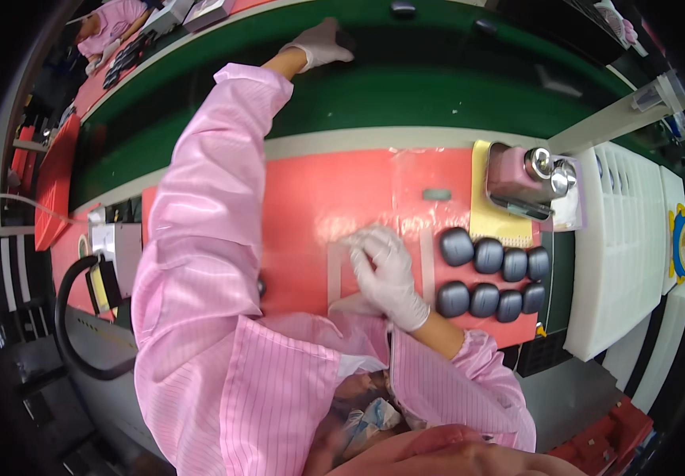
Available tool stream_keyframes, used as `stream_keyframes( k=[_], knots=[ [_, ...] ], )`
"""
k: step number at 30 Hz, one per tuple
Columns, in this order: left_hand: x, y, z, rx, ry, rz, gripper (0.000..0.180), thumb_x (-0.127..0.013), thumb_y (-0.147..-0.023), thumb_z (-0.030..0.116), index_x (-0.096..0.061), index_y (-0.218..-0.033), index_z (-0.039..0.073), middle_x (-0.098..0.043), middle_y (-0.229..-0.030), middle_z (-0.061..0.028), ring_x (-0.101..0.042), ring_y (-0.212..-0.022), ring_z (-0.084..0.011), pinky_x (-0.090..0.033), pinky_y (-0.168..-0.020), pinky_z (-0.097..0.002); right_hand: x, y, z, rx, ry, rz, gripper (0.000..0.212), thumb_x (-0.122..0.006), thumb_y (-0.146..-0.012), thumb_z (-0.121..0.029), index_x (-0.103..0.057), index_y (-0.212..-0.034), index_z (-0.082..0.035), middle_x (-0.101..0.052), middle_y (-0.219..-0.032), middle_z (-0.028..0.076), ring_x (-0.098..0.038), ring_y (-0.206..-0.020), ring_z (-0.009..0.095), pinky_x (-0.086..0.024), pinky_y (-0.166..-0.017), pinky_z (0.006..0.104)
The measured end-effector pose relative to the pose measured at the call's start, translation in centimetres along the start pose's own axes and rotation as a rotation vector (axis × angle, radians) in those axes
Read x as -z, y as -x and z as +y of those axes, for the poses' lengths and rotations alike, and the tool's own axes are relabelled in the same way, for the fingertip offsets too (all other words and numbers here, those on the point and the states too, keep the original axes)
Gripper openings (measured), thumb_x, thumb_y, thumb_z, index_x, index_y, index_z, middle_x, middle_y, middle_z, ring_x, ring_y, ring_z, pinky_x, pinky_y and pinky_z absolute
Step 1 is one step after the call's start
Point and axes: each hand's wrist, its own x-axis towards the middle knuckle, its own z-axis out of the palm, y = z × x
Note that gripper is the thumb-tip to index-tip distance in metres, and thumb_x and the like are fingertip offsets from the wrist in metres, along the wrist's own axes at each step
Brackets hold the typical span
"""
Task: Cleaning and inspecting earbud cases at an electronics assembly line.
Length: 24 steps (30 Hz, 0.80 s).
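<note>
Belt (430,95): green, stretching along the far side of the red worktop (303,190); a co-worker (112,28) in pink is showing at upper left.
Left hand (323,45): gloved, hanging over the belt, fingertips meeting a blurred dark shape (346,40), likely a case; cannot tell if the grip is holding it.
Right hand (386,270): gloved, sitting over the near part of the worktop; grip narrow, fingers curling in, nothing showing inside.
Dark cases (456,246): eight, sitting in two rows of four at right, by the yellow pad (501,226); two similar dark pieces (403,9) are lying on the belt.
Handling: looking light, stiff-shelled, smooth; probably slipping a bit under gloved fingers, finish possibly marking easily.
Hold point: thumb and fingers spanning the rounded sides, pressing only modestly.
</note>
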Motion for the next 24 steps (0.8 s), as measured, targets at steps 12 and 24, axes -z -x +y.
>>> stream_keyframes(
  k=[12,24],
  knots=[
    [3.2,37.1,5.8,0.207,1.635,-0.177,0.057,-0.061,-0.077,0.004,-0.044,-0.132,0.006,-0.053,-0.092,-0.0036,-0.051,-0.071,-0.0096,-0.039,-0.059,-0.0199,2.8,1.2,-0.1,-0.251,-0.172,0.123,0.017,-0.055,-0.091,-0.01,-0.063,-0.104,-0.002,-0.06,-0.083,0.004,-0.055,-0.075,0.01,-0.048,-0.07,0.0249],
    [-2.8,48.2,8.7,0.145,1.686,0.335,0.052,-0.068,-0.084,0.004,-0.046,-0.131,0.0,-0.056,-0.118,-0.0066,-0.053,-0.111,-0.0141,-0.043,-0.098,-0.0284,-1.0,6.6,-9.2,-0.244,-0.577,-0.303,0.024,-0.06,-0.092,-0.01,-0.062,-0.115,-0.001,-0.063,-0.105,0.005,-0.058,-0.1,0.012,-0.044,-0.091,0.0265]
  ],
)
